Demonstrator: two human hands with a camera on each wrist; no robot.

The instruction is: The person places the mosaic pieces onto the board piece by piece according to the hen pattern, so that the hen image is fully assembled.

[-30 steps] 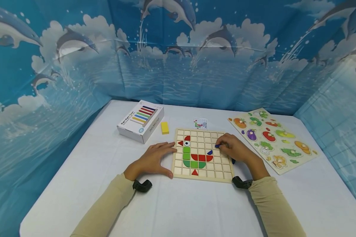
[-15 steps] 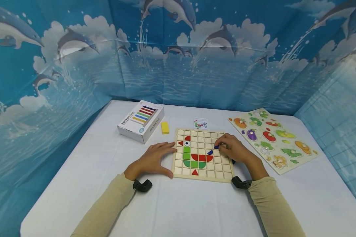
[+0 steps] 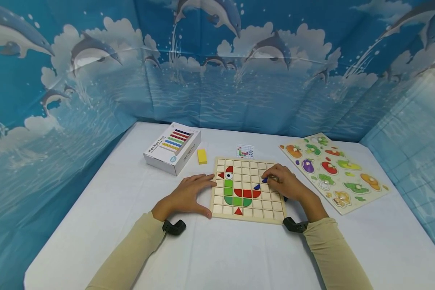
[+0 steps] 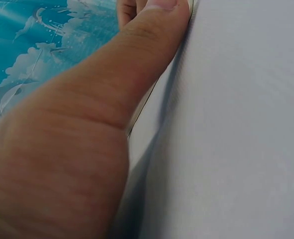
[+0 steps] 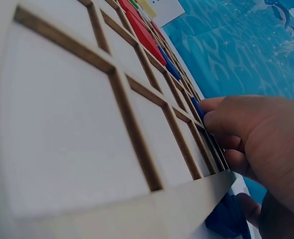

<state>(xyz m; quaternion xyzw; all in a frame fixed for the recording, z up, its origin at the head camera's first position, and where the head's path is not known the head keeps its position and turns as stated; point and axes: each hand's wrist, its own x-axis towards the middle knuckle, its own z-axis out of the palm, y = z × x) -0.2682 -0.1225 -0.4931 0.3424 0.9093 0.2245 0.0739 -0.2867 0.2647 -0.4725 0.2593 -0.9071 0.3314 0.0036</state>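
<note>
A square wooden grid board (image 3: 248, 218) lies on the table, holding red, green and blue flat pieces and a piece with an eye. My left hand (image 3: 188, 194) rests at its left edge, thumb and fingers spread; the left wrist view shows mostly the thumb (image 4: 132, 64). Over the board's right side, my right hand (image 3: 286, 181) has curled fingers and pinches a blue piece (image 3: 264, 180) low in a cell. Just left of it lies another blue piece (image 3: 257, 187). Blue blocks (image 5: 226, 219) show under the right hand beside the board's edge; whether fingers hold them is unclear.
Behind the board lies a small pattern card (image 3: 245, 151). A yellow block (image 3: 201, 156) and a white box with an abacus picture (image 3: 172, 149) are at the back left. To the right is a vegetable puzzle board (image 3: 333, 171). A dolphin-print curtain (image 3: 217, 92) surrounds the table.
My right fingers have lowered the blue piece slightly toward me into a cell, up and right of the other blue piece. The left hand stays put at the board's edge.
</note>
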